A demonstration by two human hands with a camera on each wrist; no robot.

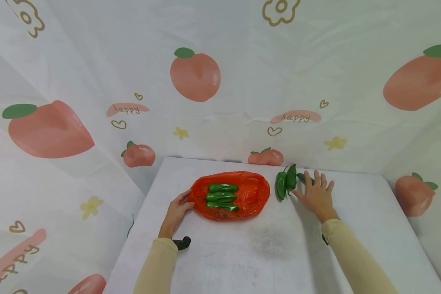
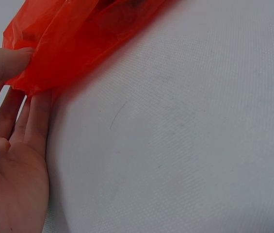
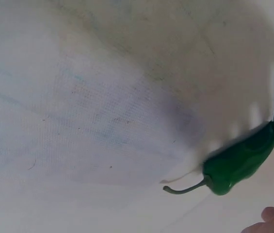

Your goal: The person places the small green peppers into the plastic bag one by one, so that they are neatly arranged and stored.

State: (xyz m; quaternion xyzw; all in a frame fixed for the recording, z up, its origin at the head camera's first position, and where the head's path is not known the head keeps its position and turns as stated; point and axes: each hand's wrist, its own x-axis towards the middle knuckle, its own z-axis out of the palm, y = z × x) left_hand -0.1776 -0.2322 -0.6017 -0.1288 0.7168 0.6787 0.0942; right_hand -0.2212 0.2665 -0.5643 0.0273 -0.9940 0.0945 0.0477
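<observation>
A red plastic bag (image 1: 252,192) lies spread open like a shallow dish, with several green peppers (image 1: 221,196) side by side in its left half. At its left end my left hand (image 1: 177,210) pinches the edge, thumb over the red plastic (image 2: 78,53) and fingers beneath it. To the bag's right, two green peppers (image 1: 281,185) lie together, and a third pepper (image 1: 302,177) is partly covered by my right hand (image 1: 317,194). That hand has its fingers spread. In the right wrist view, fingertips (image 3: 271,217) show below a curved-stem pepper (image 3: 241,162).
Both hands work over a white table (image 1: 224,261), whose back edge meets a fruit-printed curtain (image 1: 228,134). A small black object (image 1: 183,243) shows beside the left cuff. A grey smudge (image 1: 268,241) marks the tabletop in front of the bag.
</observation>
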